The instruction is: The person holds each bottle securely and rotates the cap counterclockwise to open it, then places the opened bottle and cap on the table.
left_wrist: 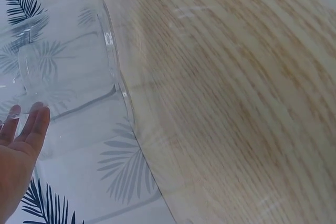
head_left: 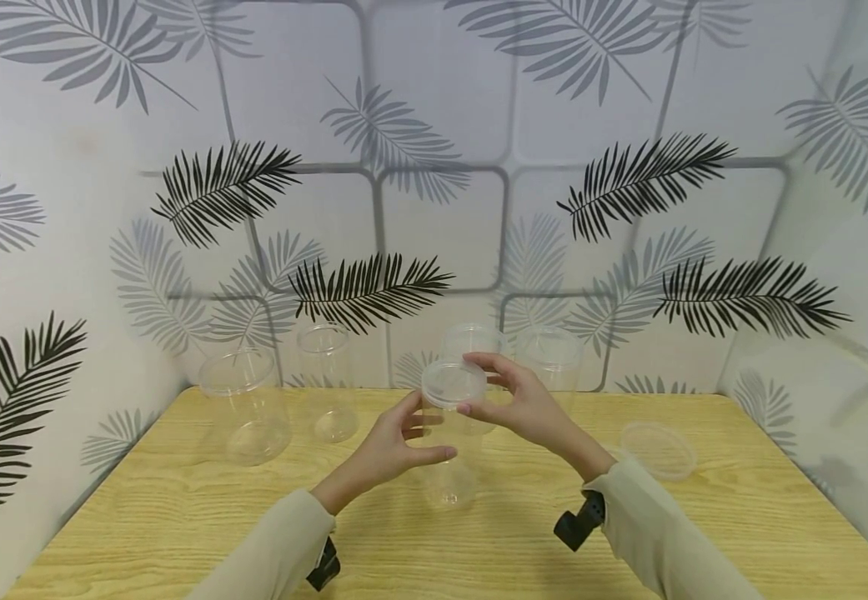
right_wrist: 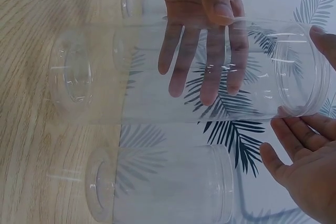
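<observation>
One tall clear plastic cylindrical jar (head_left: pixel 458 433), upright, mid-way along the pale wood-grain table (head_left: pixel 524 550).
On my remote feed, the right hand (head_left: pixel 527 404) pinched its rim; the left hand (head_left: pixel 381 446) had straight fingers spread behind it, contact unclear to me.

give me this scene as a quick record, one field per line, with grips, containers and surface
middle jar: clear, roughly upright
left grip: around its body
right grip: thumb and fingers at its top
left side: wide jar and narrow jar, both clear and upright
behind: back jar, partly hidden by the middle jar and right grip
back right: another clear jar
loose lid: clear, flat, at right
surface: wood-grain table
backdrop: leaf-patterned wall
</observation>
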Action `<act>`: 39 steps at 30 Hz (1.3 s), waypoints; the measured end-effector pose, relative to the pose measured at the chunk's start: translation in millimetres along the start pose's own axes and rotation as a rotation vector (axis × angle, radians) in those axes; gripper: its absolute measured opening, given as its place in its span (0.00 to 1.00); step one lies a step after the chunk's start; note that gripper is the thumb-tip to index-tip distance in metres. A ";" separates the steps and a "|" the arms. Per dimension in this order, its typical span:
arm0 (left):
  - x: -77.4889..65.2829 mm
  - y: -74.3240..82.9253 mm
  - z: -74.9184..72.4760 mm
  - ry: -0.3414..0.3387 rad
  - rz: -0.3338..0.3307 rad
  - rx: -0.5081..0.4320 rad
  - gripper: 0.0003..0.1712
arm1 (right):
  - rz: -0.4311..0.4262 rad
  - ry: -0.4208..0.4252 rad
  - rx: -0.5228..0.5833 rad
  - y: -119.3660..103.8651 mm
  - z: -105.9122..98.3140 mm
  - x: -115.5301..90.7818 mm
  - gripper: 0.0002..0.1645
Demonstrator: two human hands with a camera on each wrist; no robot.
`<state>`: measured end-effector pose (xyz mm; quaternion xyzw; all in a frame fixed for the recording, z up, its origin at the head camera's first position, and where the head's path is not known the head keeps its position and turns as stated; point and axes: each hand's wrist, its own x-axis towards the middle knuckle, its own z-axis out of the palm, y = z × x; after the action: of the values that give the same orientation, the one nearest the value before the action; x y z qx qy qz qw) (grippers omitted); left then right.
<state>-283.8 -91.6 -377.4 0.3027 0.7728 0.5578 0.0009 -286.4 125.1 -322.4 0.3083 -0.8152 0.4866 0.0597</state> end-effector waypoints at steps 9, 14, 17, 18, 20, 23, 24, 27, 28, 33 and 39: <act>1.8 -3.0 -4.0 -0.017 0.030 0.022 0.45 | -0.017 0.005 0.034 1.2 0.2 1.4 0.39; 2.0 -2.6 -6.2 -0.049 0.029 0.012 0.46 | -0.029 -0.015 0.047 0.2 0.6 1.4 0.37; 2.0 0.0 -7.0 -0.065 0.033 0.007 0.46 | -0.036 -0.032 0.050 1.1 -0.4 2.2 0.37; 1.8 2.0 -7.1 -0.069 0.032 0.004 0.46 | -0.041 -0.039 0.052 1.6 -1.0 2.6 0.37; 0.7 9.4 -7.3 -0.080 0.034 -0.006 0.46 | -0.052 -0.059 0.068 2.5 -2.6 3.6 0.37; -0.8 20.0 -6.9 -0.097 0.032 -0.034 0.47 | -0.064 -0.112 0.122 5.2 -6.0 5.5 0.37; -1.3 22.7 -6.9 -0.103 0.032 -0.042 0.47 | -0.065 -0.141 0.154 6.3 -7.4 6.2 0.37; -0.6 20.2 -6.2 -0.112 0.038 -0.052 0.46 | -0.055 -0.245 0.281 11.9 -11.5 9.0 0.38; 0.1 17.0 -5.8 -0.112 0.038 -0.051 0.46 | -0.048 -0.282 0.333 13.7 -12.8 10.1 0.38; 1.5 10.2 -3.6 -0.107 0.039 -0.039 0.44 | -0.045 -0.392 0.483 20.5 -16.4 13.4 0.40; -5.5 31.0 -4.4 -0.085 -0.010 -0.012 0.42 | -0.021 -0.399 0.470 21.1 -18.0 11.0 0.42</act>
<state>-266.3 -92.0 -350.8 0.3220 0.7703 0.5491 0.0383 -310.7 142.3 -324.7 0.4114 -0.6728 0.5911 -0.1692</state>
